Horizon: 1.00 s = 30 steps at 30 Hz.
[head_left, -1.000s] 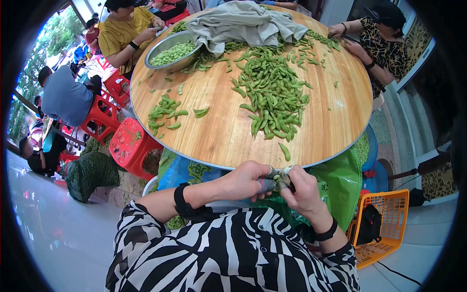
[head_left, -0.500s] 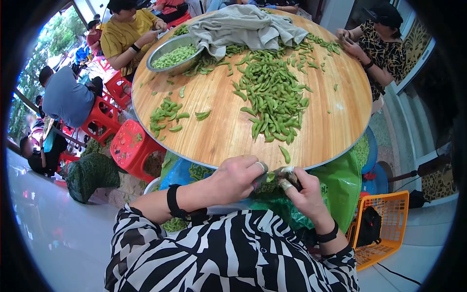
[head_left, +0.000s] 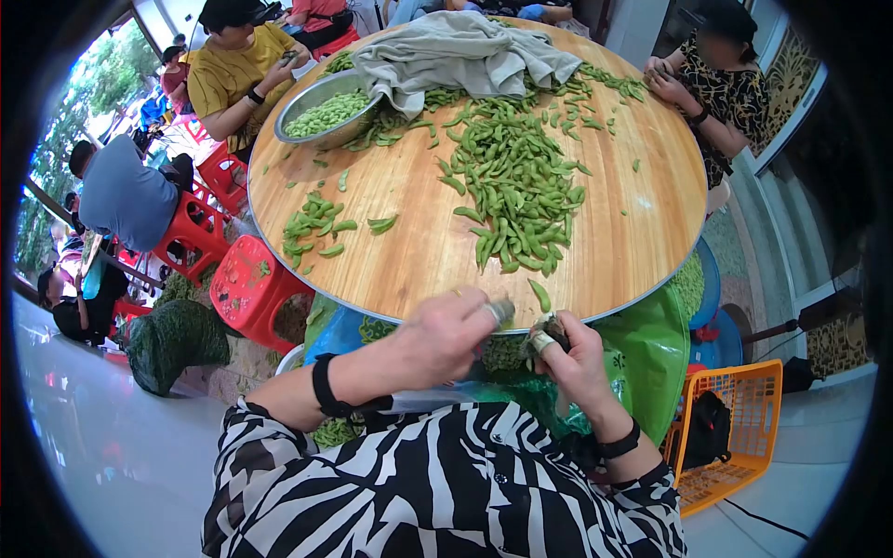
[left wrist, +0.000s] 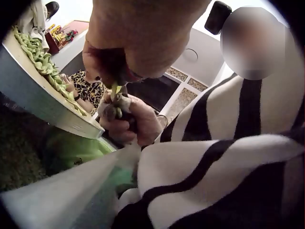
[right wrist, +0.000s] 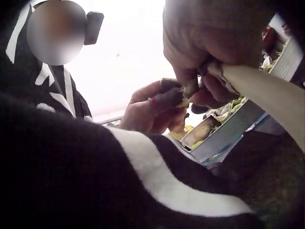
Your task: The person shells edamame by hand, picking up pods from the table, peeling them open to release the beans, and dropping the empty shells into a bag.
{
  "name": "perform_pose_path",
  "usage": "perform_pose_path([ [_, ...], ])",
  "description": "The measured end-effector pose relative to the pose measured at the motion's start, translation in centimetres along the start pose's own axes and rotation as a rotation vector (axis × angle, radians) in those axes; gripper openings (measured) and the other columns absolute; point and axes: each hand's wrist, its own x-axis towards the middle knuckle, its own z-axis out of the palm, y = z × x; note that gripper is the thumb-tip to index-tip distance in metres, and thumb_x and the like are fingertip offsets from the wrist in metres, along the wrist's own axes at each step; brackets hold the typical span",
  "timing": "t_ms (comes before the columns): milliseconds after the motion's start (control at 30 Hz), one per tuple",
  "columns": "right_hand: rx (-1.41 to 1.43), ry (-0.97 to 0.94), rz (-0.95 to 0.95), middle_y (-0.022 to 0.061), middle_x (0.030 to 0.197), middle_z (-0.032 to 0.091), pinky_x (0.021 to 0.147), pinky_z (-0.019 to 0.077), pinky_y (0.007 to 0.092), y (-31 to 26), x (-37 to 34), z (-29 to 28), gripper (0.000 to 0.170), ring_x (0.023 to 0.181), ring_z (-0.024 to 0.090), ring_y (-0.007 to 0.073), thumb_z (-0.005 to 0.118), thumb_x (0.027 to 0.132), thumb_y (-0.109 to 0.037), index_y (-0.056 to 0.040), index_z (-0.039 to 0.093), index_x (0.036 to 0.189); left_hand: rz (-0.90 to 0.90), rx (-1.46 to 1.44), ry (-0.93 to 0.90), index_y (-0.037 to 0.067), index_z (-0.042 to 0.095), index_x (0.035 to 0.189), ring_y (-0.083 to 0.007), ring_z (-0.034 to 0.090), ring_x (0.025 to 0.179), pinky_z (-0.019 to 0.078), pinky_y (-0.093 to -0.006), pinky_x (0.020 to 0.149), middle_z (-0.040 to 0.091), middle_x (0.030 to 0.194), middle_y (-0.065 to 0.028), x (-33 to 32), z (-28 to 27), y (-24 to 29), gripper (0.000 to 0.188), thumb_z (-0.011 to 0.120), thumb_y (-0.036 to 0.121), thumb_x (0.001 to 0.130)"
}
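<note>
Near the front edge of the round wooden table [head_left: 400,251], both hands work at edamame pods. My left hand [head_left: 442,339], blurred, has curled fingers with a covering on a fingertip; in the right wrist view its thumb and fingers pinch a yellow-green edamame pod [right wrist: 185,101]. My right hand [head_left: 579,361], with wrapped fingertips, curls round an edamame pod [left wrist: 117,90] at its thumb, as the left wrist view shows; its fingers partly hide it. A single pod [head_left: 540,296] lies on the table just beyond the hands, below a large pod heap [head_left: 516,186].
A metal bowl [head_left: 358,128] of shelled beans and a grey cloth [head_left: 456,56] occupy the table's far side. A small pod group [head_left: 312,223] lies left. Red stool [head_left: 246,284] and orange crate [head_left: 735,428] flank me. Two people sit across, at far left and far right.
The hands were together a second ago; now my left hand has drawn away to the left and up from my right hand. The right hand stays near the table edge, slightly turned.
</note>
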Motion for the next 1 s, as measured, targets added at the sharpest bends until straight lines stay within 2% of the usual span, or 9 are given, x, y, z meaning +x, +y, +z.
perform_pose_path([
  [133,-0.008,-0.032,-0.011,0.0021,0.066,0.056,0.048,0.0404,0.0227,0.0,-0.7,-1.0,0.007,0.053,0.053,0.0076,0.055,0.089,-0.007,-0.0001,0.057,0.090,-0.168,0.179,-0.062,0.004,0.058,0.099,-0.0315,0.054,0.073,0.0444,-0.0396,0.063,0.052,0.082,-0.0122,-0.1,-2.6,-2.2,0.037,0.062,-0.003,0.063],
  [200,0.174,-0.032,0.100,0.0064,0.063,0.057,0.043,0.0382,0.0223,-0.2,-0.7,-1.6,0.013,0.048,0.052,0.0102,0.049,0.093,-0.011,-0.0006,0.056,0.095,-0.135,0.594,-0.106,0.006,0.059,0.093,-0.0306,0.055,0.082,0.0447,-0.0397,0.069,0.054,0.087,-0.0111,0.2,-3.4,-2.8,0.029,0.064,0.000,0.066],
  [300,0.579,0.057,0.085,0.0116,0.061,0.056,0.040,0.0361,0.0217,1.1,-0.6,-1.6,0.020,0.044,0.050,0.0127,0.041,0.096,-0.016,-0.0012,0.053,0.103,0.013,0.427,-0.072,0.003,0.058,0.090,-0.0295,0.054,0.088,0.0452,-0.0409,0.073,0.053,0.087,-0.0116,2.3,-2.3,-4.3,0.020,0.062,0.007,0.071],
  [400,0.591,0.072,0.149,0.0153,0.061,0.055,0.039,0.0377,0.0228,1.4,-1.5,-0.9,0.025,0.042,0.047,0.0152,0.035,0.099,-0.022,-0.0028,0.047,0.109,0.071,0.092,-0.125,0.003,0.057,0.088,-0.0302,0.054,0.089,0.0460,-0.0402,0.073,0.053,0.091,-0.0106,3.9,1.7,-4.3,0.019,0.062,0.009,0.071],
  [567,0.606,0.043,0.174,0.0172,0.062,0.053,0.038,0.0400,0.0250,2.0,-2.6,-0.2,0.027,0.042,0.047,0.0175,0.033,0.100,-0.026,-0.0035,0.043,0.112,0.197,0.130,-0.095,0.002,0.056,0.089,-0.0328,0.053,0.089,0.0463,-0.0406,0.074,0.052,0.094,-0.0132,5.0,5.4,-3.0,0.020,0.062,0.006,0.070],
  [767,0.507,-0.024,0.142,0.0097,0.063,0.055,0.040,0.0326,0.0203,0.9,-2.3,-0.4,0.033,0.044,0.044,0.0097,0.035,0.099,-0.022,-0.0008,0.049,0.119,0.015,-0.013,-0.024,0.002,0.057,0.090,-0.0356,0.056,0.085,0.0470,-0.0414,0.071,0.055,0.089,-0.0155,4.7,5.9,-3.9,0.018,0.060,0.003,0.073],
  [833,0.361,0.051,0.019,0.0068,0.061,0.054,0.041,0.0319,0.0197,0.2,-1.4,-1.1,0.037,0.044,0.043,0.0077,0.036,0.099,-0.023,-0.0012,0.049,0.125,-0.310,-0.477,-0.040,0.002,0.059,0.095,-0.0360,0.059,0.082,0.0481,-0.0387,0.072,0.060,0.088,-0.0196,4.6,4.6,-3.2,0.016,0.058,0.002,0.079],
  [967,0.379,0.006,-0.002,0.0042,0.061,0.053,0.042,0.0319,0.0182,-0.8,-0.6,-0.8,0.041,0.045,0.042,0.0065,0.037,0.100,-0.022,-0.0052,0.043,0.137,-0.685,-1.061,-0.113,0.002,0.060,0.108,-0.0070,0.056,0.084,0.0490,-0.0248,0.072,0.061,0.093,-0.0021,4.0,2.9,-1.5,0.019,0.060,0.009,0.091],
  [1000,0.417,-0.051,0.004,0.0037,0.062,0.053,0.043,0.0326,0.0177,-0.6,-0.4,-0.7,0.043,0.046,0.043,0.0061,0.038,0.101,-0.023,-0.0077,0.039,0.141,-0.685,-1.060,-0.112,0.002,0.060,0.108,-0.0070,0.056,0.084,0.0490,-0.0248,0.072,0.061,0.093,-0.0021,3.7,3.2,-1.4,0.019,0.060,0.009,0.091],
])
